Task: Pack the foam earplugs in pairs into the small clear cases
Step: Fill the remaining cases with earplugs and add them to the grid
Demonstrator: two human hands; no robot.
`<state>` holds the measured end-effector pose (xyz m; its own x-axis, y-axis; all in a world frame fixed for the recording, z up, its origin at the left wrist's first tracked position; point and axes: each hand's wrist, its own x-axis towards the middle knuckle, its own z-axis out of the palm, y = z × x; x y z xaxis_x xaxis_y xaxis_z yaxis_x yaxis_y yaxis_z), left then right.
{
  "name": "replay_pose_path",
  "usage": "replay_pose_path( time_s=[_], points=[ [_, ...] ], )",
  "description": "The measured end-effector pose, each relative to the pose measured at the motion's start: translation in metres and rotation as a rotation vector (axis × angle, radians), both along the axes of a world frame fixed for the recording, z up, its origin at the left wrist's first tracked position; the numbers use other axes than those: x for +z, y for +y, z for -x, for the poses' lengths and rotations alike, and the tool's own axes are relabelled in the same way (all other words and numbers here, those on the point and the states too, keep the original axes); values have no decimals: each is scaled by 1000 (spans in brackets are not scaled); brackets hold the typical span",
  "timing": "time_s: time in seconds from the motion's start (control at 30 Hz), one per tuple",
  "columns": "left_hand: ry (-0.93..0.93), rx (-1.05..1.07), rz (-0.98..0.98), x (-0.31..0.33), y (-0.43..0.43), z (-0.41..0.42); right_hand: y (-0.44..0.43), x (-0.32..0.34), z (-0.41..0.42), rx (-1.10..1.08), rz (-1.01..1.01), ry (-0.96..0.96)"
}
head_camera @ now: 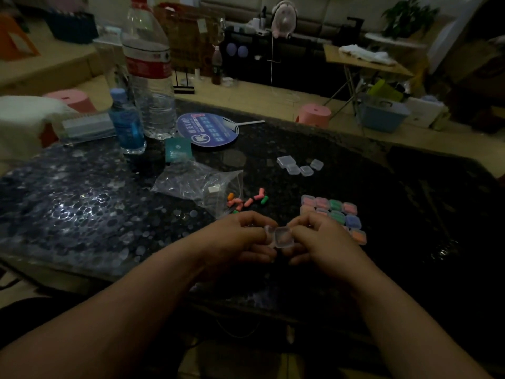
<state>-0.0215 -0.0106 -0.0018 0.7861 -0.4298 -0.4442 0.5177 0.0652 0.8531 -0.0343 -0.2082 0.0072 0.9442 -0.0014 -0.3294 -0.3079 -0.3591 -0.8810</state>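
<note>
A small clear case (282, 236) is held between both hands above the dark table, its lid swung open to the left. My left hand (241, 236) pinches the lid side and my right hand (321, 237) pinches the tray side. Loose foam earplugs (247, 202) in pink, orange and green lie just beyond my hands. Several filled cases (334, 212) with coloured earplugs sit in rows to the right. Several empty clear cases (299, 166) lie farther back.
A crumpled clear plastic bag (196, 181) lies left of the earplugs. Behind it stand a large water bottle (149, 75), a small blue bottle (127, 124), a teal packet (177, 150) and a round blue fan (207, 129). The table (410, 228) edge curves at right.
</note>
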Motion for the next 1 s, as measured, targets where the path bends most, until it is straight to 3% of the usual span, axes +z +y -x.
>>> replay_pose_path(
  time_s=[0.17, 0.37, 0.53, 0.67, 0.77, 1.0],
  points=[
    [46, 50, 38, -3, -11, 6, 3, -5, 1, -5, 135, -124],
    [-21, -153, 24, -17, -23, 23, 11, -4, -5, 166, 328, -251],
    [143, 64, -25, -21, -16, 16, 29, -9, -12, 204, 440, -373],
    [228, 189, -52, -25, -7, 13, 36, -9, -22, 317, 360, -277],
    [265, 331, -5, -27, -2, 8, 33, -16, -36, 224, 268, -182],
    [352, 380, 179, -23, 7, -7, 38, -47, -77, -40, 470, -187]
  ],
)
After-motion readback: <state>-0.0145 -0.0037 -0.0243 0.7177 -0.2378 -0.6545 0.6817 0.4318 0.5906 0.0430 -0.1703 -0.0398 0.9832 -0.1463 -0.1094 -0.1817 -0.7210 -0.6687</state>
